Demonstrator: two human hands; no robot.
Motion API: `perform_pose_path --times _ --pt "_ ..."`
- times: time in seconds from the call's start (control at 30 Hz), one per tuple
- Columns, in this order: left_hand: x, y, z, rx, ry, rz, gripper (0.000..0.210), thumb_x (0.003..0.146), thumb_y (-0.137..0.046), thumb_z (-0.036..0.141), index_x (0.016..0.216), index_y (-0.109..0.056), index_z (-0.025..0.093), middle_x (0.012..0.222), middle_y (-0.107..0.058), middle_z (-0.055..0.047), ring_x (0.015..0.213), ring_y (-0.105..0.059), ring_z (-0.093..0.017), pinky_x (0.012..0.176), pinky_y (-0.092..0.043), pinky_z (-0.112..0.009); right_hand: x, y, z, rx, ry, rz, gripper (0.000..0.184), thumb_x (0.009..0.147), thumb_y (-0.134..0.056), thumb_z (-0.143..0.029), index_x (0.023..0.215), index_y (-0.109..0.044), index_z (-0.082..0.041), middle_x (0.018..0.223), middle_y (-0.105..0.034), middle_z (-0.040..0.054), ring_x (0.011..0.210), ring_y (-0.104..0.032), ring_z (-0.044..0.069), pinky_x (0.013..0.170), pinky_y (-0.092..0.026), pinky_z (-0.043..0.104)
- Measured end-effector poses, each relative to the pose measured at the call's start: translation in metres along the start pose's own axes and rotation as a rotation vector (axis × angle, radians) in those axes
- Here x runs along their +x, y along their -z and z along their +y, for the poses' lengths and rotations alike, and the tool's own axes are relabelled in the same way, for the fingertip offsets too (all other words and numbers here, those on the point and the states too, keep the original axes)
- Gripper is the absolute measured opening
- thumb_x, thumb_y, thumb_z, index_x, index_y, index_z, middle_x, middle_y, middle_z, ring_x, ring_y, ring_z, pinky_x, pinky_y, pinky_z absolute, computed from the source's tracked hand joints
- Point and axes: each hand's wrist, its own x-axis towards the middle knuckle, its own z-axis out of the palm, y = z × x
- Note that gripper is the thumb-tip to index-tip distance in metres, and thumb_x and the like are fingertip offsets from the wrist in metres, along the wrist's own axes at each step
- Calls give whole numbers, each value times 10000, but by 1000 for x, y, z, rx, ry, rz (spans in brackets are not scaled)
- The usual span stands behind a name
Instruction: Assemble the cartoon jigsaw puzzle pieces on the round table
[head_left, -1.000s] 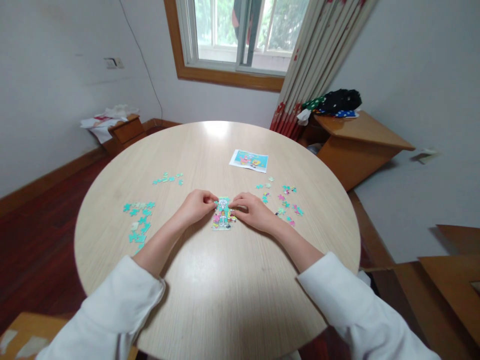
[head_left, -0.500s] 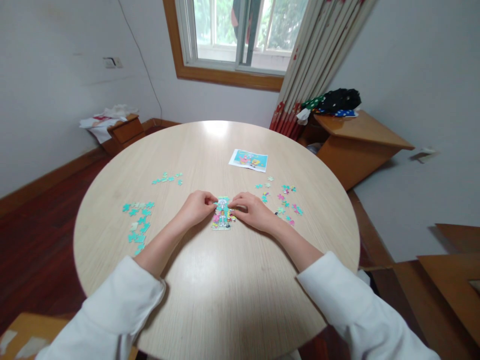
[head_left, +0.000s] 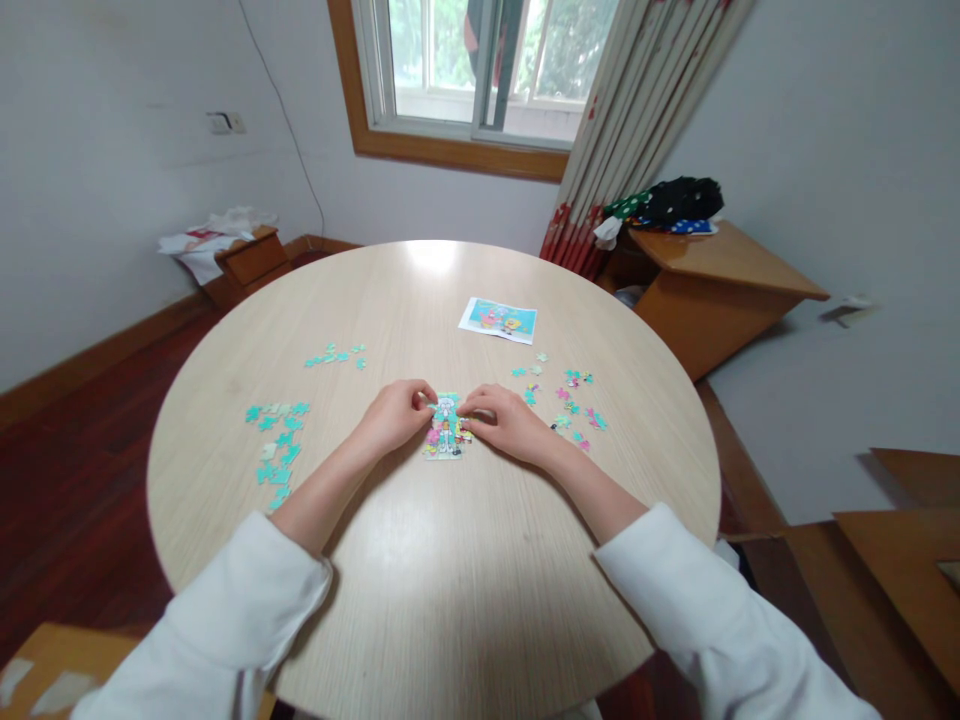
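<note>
A partly joined jigsaw puzzle point(head_left: 445, 438) lies flat on the round table, showing a pale cartoon figure with pink and yellow parts on either side. My left hand point(head_left: 400, 412) is closed at its upper left edge, thumb and forefinger pinched together against it. From the other side, my right hand point(head_left: 504, 418) grips the upper right edge with bent fingers and thumb. The fingertips cover small parts of both edges, so any single piece beneath them is hidden.
Loose turquoise pieces point(head_left: 279, 477) lie to the left, with a smaller group point(head_left: 335, 356) farther back. Mixed coloured pieces point(head_left: 570, 408) are scattered on the right. A printed picture point(head_left: 499, 320) rests beyond my hands on the table point(head_left: 420, 580).
</note>
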Motion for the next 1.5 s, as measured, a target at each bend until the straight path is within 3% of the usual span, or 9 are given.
perform_pose_path --times 0.3,1.0,1.2,1.5 --pt "0 1 0 0 -3 -47 115 697 -548 182 713 -652 134 639 -638 -34 591 -551 -143 567 -367 -241 0 1 1 -10 10 -7 106 777 -624 -137 840 -689 -192 872 -646 50 844 -573 153 808 -438 314" --pt "0 -4 2 143 -69 44 198 777 -494 221 798 -681 157 742 -658 -55 676 -567 -164 625 -401 -257 -1 1 2 -31 16 -7 98 781 -624 -134 853 -683 -165 891 -654 60 857 -574 149 816 -440 310" --pt "1 6 2 97 -95 -32 247 695 -626 292 868 -711 137 769 -650 -44 659 -555 -162 636 -422 -261 -2 1 5 -54 13 -11 157 790 -616 -145 931 -682 -164 902 -657 68 862 -575 159 817 -438 324" --pt "2 7 -1 131 -159 -65 200 725 -579 241 836 -717 147 759 -606 -38 651 -538 -153 649 -425 -268 0 -1 7 -65 17 -25 188 805 -603 -150 962 -700 -183 933 -645 75 879 -571 161 824 -441 329"
